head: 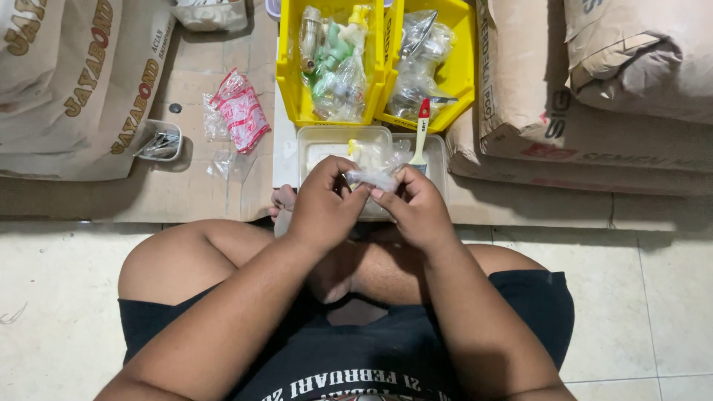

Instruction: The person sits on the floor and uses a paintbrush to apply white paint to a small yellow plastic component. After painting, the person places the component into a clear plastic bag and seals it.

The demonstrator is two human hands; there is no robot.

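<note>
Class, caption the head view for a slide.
Both hands, left hand and right hand, hold a clear plastic bag before yellow bins.

Red-printed packet (240, 109) on cardboard; tan sacks (594, 96) flank yellow bins (290, 74).

**What the view does not show**

The left hand (321, 204) and right hand (416, 208) cover much of the small clear bag (375, 169); its contents are too blurred to tell. Both hands hide part of the clear tray (327, 141). The yellow bins (293, 82) and the paper sacks (594, 82) are cut off at the top edge. The bagged parts (338, 63) inside blur together.
</note>
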